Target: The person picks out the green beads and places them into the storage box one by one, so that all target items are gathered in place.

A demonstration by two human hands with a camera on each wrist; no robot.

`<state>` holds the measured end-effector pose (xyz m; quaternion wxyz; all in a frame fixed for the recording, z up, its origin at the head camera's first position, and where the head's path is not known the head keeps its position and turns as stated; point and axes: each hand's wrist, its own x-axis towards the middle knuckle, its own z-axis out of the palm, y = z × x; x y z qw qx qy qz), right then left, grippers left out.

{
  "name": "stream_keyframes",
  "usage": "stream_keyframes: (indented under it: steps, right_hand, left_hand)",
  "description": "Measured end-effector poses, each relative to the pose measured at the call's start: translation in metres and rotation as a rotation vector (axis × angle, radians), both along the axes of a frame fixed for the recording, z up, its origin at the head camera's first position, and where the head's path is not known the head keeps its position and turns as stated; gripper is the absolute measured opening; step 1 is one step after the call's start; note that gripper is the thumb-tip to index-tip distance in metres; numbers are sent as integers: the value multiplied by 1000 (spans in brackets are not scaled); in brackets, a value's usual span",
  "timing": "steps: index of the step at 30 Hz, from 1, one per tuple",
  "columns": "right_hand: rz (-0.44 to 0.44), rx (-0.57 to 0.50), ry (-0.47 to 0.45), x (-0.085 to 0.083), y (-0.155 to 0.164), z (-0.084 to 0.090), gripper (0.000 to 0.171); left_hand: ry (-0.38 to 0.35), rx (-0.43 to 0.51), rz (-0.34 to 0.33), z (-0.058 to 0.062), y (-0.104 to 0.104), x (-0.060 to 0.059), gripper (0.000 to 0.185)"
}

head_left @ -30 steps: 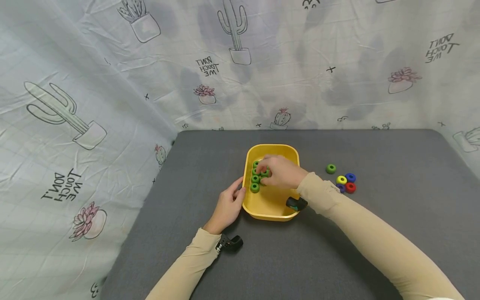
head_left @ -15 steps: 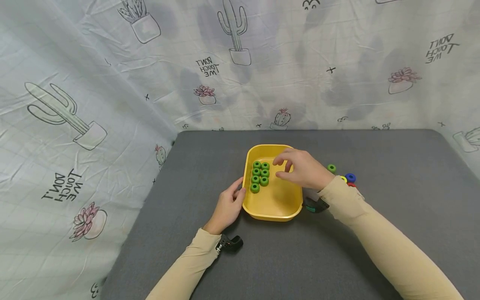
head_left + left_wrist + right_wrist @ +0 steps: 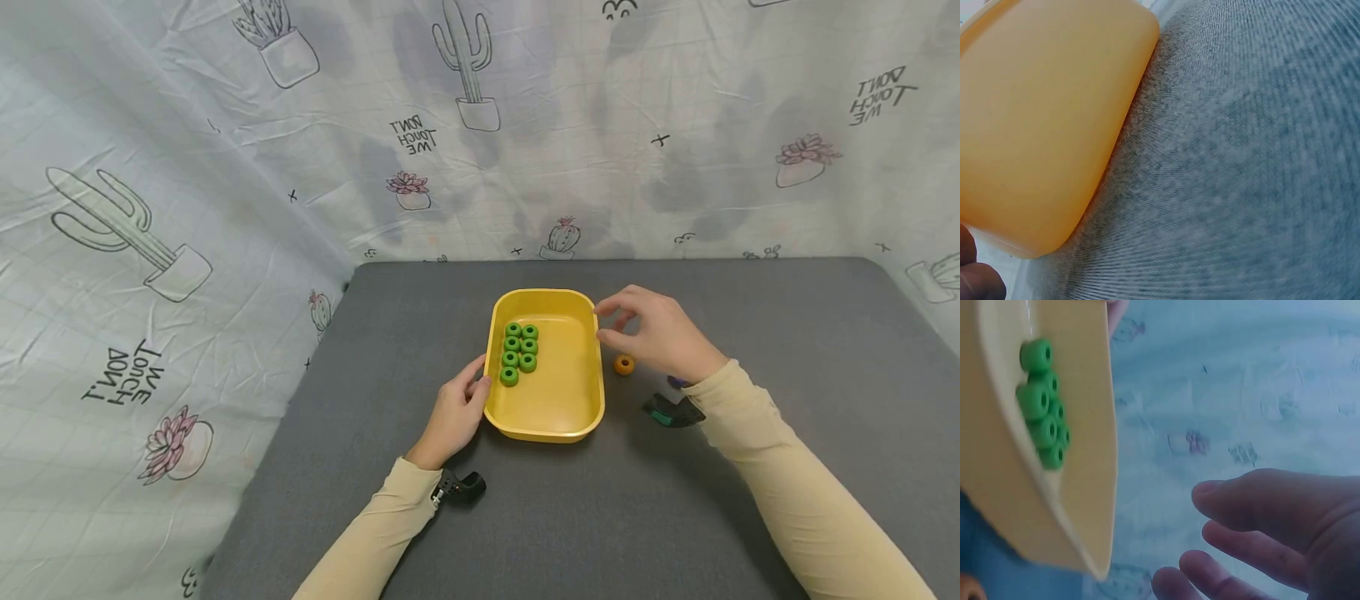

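A yellow tray (image 3: 558,400) holds several green beads (image 3: 511,358), set in two columns along its left side. My left hand (image 3: 453,417) rests against the outside of the tray's left wall, thumb and fingers touching near the rim. Just past the right rim hovers my right hand (image 3: 656,329), with thumb and fingers apart and nothing between them; the right wrist view shows the same gap beside the tray wall. An orange bead (image 3: 624,365) lies on the table close to the tray, under the right hand. Part of a purple bead (image 3: 677,382) shows below the right wrist.
The grey table (image 3: 450,542) runs back to a white cloth (image 3: 615,167) printed with cacti. A black wrist camera (image 3: 672,412) hangs under the right wrist, another (image 3: 463,487) beside the left. The right hand and forearm hide other loose beads.
My right hand has let go of a green bead in the tray's second column, lifted out and moved right past the rim. The orange bead has come into view. My left hand stays put.
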<state>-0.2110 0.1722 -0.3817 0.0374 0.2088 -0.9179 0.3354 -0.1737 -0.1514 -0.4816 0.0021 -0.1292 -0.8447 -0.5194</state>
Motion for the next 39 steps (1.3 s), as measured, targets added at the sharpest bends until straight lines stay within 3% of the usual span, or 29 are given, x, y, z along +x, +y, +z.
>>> stream_keyframes:
  steps: [13, 21, 28, 39]
  right_hand:
    - [-145, 13, 81, -5, 41, -8, 30]
    - [-184, 55, -14, -10, 54, -15, 36]
    - [-158, 114, -114, -17, 64, -25, 46]
    - [-154, 158, -183, -26, 75, -43, 53]
  left_hand:
    - [2, -12, 3, 0, -1, 1, 47]
    - [3, -11, 5, -1, -1, 0, 46]
    - [-3, -8, 1, -2, -1, 0, 47]
    - [-3, -23, 4, -2, -2, 0, 48]
